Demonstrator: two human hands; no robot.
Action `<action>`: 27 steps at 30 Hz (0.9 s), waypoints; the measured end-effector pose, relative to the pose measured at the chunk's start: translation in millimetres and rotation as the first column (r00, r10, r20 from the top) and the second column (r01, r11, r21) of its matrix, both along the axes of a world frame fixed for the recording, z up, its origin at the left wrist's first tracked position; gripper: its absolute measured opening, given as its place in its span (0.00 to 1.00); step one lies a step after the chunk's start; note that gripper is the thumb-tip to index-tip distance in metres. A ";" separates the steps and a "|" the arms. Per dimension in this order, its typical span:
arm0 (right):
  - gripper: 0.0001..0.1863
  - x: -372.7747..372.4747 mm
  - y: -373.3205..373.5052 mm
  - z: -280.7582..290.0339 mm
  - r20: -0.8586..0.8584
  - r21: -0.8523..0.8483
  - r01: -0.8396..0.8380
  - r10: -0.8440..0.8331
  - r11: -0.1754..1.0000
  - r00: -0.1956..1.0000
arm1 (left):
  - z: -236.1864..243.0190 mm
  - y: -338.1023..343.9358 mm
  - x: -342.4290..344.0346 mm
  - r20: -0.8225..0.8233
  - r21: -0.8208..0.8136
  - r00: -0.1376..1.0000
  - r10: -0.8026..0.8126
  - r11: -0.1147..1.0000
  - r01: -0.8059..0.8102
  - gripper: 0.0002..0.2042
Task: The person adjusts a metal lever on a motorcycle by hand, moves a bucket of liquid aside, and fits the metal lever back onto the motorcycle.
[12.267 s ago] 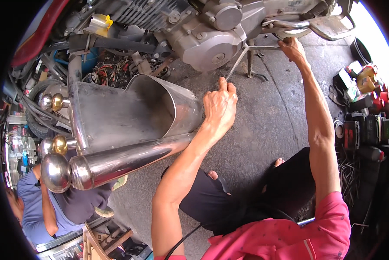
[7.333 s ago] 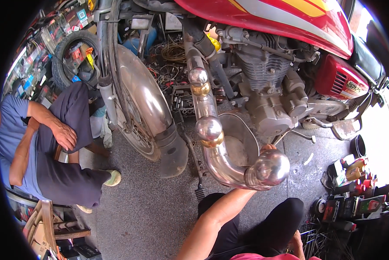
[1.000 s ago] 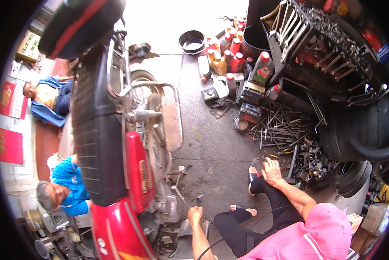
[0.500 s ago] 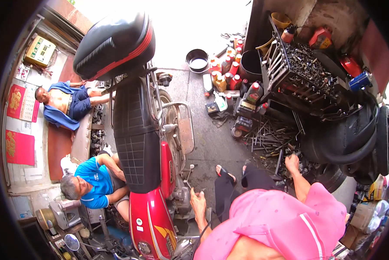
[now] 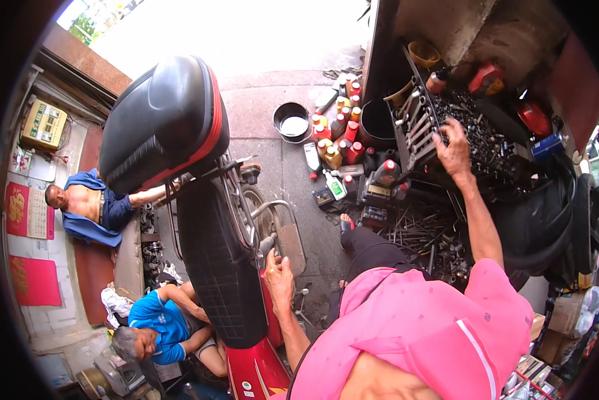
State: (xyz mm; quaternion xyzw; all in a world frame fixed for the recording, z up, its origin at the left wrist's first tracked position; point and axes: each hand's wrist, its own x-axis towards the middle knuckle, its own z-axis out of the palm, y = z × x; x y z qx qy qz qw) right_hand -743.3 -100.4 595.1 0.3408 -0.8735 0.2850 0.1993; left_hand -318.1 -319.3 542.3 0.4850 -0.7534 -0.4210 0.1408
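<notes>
My right hand (image 5: 454,148) is over the front edge of a dark metal rack (image 5: 416,160), its fingers apart and slightly bent, with nothing visible in them. Beneath and beside it lie a heap of small bolts and metal parts (image 5: 483,120) and a row of wrenches (image 5: 416,123) along the rack's side. My left hand (image 5: 279,279) hangs beside the red motorcycle (image 5: 256,370), close to its black seat (image 5: 223,273). Its fingers are loosely apart; I see no object in them. Whether it touches the motorcycle I cannot tell.
Oil bottles (image 5: 343,133) and a black basin (image 5: 291,122) stand on the floor ahead. Metal rods and tools (image 5: 419,227) lie below the rack, beside black tyres (image 5: 539,220). A person in blue (image 5: 156,327) sits left of the motorcycle; another person (image 5: 89,207) reclines behind.
My right hand has gone from low by the scattered tools up to the rack. My left hand has shifted forward along the motorcycle. My body and the view have moved forward.
</notes>
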 end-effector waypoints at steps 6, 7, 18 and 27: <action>0.13 -198.4 -131.3 126.6 -0.627 0.139 -0.008 0.095 0.990 0.773 | 9.7 -47.4 -106.6 0.056 -0.011 0.992 -0.114 0.993 0.114 0.19; 0.13 -218.0 -159.5 152.0 -0.732 0.210 -0.011 0.165 0.978 0.661 | 14.2 -50.6 -118.3 0.037 -0.040 0.992 -0.118 0.992 0.120 0.18; 0.08 -399.9 -308.3 240.4 -0.711 0.451 -0.049 0.392 0.891 0.584 | 45.0 -154.9 -257.2 0.044 -0.086 0.964 -0.262 0.961 0.264 0.14; 0.17 -505.4 -357.6 191.4 -0.756 0.435 0.529 -0.023 0.729 0.654 | 63.5 -344.9 -454.6 -0.085 -0.207 0.905 -0.417 0.896 0.394 0.14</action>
